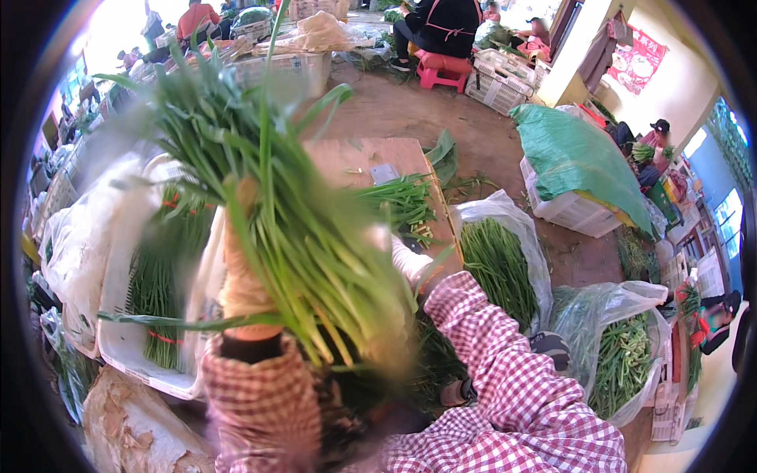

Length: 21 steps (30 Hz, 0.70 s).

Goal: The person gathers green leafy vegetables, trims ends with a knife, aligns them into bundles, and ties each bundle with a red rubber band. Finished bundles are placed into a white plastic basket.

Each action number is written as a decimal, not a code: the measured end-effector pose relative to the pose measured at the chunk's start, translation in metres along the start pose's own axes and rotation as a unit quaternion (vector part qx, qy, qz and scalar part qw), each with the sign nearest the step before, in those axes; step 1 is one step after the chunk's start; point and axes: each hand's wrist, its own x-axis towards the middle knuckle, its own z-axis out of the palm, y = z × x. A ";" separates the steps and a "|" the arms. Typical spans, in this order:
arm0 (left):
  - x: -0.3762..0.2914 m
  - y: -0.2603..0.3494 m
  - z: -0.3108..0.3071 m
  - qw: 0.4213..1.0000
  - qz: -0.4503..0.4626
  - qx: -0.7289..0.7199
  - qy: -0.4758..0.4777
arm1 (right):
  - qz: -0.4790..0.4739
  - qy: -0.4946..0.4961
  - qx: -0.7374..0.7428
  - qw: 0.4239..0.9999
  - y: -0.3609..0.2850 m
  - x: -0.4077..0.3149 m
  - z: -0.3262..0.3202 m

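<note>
A large bunch of long green leafy stalks (278, 195), blurred in part, fills the view before me, its pale ends pointing down. My left hand (245, 248), in a light glove, is closed around the bunch on its left side. Behind the bunch and mostly hidden, my right hand (402, 254) wears a white glove; its fingers cannot be made out. Loose green stalks (408, 201) and a flat grey object (384, 174) lie on the wooden board (366, 151). At the left, a white plastic crate (198, 378) holds bundles tied with red bands (164, 338).
Open plastic bags of greens (497, 266) (627, 355) stand at the right. A green sheet (579, 159) covers a white crate (573, 213) beyond. Crumpled clear plastic (77, 236) lies left of the near crate. Several people sit farther off, one on a pink stool (440, 74).
</note>
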 end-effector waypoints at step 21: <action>0.048 -0.075 -0.040 0.952 -0.192 0.237 0.009 | -0.163 -0.129 0.482 0.851 -0.137 0.063 -0.115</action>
